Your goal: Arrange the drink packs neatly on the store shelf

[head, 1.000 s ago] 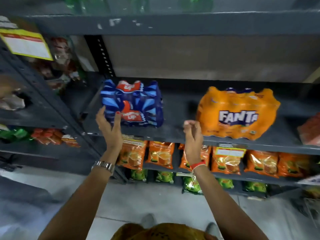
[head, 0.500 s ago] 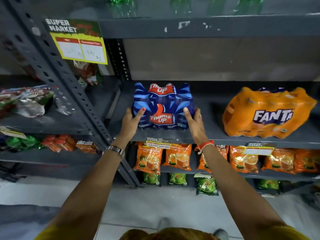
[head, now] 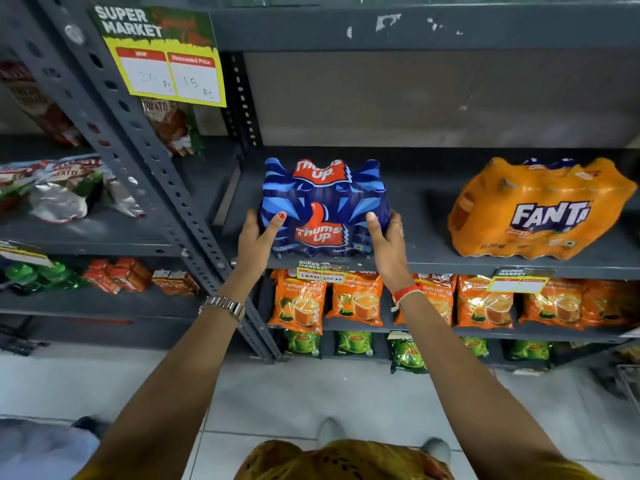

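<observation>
A blue Thums Up drink pack (head: 323, 206) stands near the front edge of the grey shelf (head: 426, 261), on its left part. My left hand (head: 258, 239) grips the pack's left side, thumb on its front. My right hand (head: 386, 239) grips its right side the same way. An orange Fanta drink pack (head: 540, 209) rests on the same shelf to the right, apart from the blue pack, with bare shelf between them.
A perforated grey upright (head: 138, 147) runs diagonally left of the pack, with a yellow price sign (head: 166, 60) on it. Orange tea pouches (head: 363, 299) fill the shelf below, green pouches (head: 353, 344) under those. Snack bags (head: 55, 192) lie on the left rack.
A second ago only my left hand touched the blue pack and my right hand hung closed in front of the shelf. Both hands now clasp the pack's sides.
</observation>
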The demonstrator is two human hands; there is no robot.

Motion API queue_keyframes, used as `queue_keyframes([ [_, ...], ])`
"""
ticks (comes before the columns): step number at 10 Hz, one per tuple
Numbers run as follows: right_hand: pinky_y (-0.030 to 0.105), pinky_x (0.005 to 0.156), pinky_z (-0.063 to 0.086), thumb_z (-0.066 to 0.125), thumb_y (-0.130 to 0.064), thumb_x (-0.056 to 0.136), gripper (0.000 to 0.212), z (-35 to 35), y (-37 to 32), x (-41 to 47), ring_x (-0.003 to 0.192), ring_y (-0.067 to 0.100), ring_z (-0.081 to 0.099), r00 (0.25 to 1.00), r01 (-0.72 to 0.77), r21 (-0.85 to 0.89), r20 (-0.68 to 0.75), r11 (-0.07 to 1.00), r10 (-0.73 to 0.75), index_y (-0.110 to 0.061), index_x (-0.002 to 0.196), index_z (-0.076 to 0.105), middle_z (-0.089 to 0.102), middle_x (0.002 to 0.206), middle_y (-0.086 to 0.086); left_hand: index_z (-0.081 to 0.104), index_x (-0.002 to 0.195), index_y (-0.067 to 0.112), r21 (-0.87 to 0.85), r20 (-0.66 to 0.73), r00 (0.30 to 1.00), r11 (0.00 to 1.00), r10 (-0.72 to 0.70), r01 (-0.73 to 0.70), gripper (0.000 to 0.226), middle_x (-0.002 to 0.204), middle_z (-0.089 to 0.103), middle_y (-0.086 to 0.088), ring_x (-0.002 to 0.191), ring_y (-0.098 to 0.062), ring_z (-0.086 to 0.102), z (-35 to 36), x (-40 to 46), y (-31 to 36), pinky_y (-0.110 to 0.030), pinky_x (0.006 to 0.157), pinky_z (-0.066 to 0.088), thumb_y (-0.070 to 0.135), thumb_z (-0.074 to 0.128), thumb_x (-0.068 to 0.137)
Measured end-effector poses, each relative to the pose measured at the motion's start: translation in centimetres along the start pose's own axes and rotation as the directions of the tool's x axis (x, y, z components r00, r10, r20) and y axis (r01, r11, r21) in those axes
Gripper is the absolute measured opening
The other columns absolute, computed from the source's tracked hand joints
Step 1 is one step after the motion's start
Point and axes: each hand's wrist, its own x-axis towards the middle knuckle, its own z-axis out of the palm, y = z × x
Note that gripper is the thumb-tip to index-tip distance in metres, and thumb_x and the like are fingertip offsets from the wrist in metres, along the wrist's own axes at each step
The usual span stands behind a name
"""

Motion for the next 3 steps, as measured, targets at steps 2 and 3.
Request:
queue_keyframes([
  [2, 0.037, 0.100, 0.050, 0.048, -0.044, 0.092, 0.046, -0.04, -0.34, -0.43, 0.121, 0.022, 0.053, 1.000, -0.018, -0.001, -0.003, 1.000, 0.018, -0.020, 0.129, 0.036, 0.047, 0.132, 0.008, 0.042, 0.112, 0.018, -0.003, -0.029, 1.000, 1.000, 0.010, -0.010, 0.025, 0.113, 0.059, -0.005, 0.095, -0.006, 0.062, 0.21, -0.25, -0.70, -0.012, 0.069, 0.054, 0.029, 0.053, 0.091],
  [3, 0.037, 0.099, 0.051, 0.049, -0.044, 0.092, 0.047, -0.64, -0.58, -1.27, 0.123, 0.021, 0.053, 1.000, -0.018, 0.022, -0.018, 1.000, 0.019, -0.020, 0.130, 0.035, 0.046, 0.136, 0.009, 0.036, 0.126, 0.016, -0.017, -0.104, 0.993, 0.998, 0.059, -0.061, 0.048, 0.133, 0.049, -0.014, 0.120, -0.021, 0.054, 0.59, -1.19, -0.62, -0.035, 0.094, 0.052, 0.037, 0.055, 0.088],
])
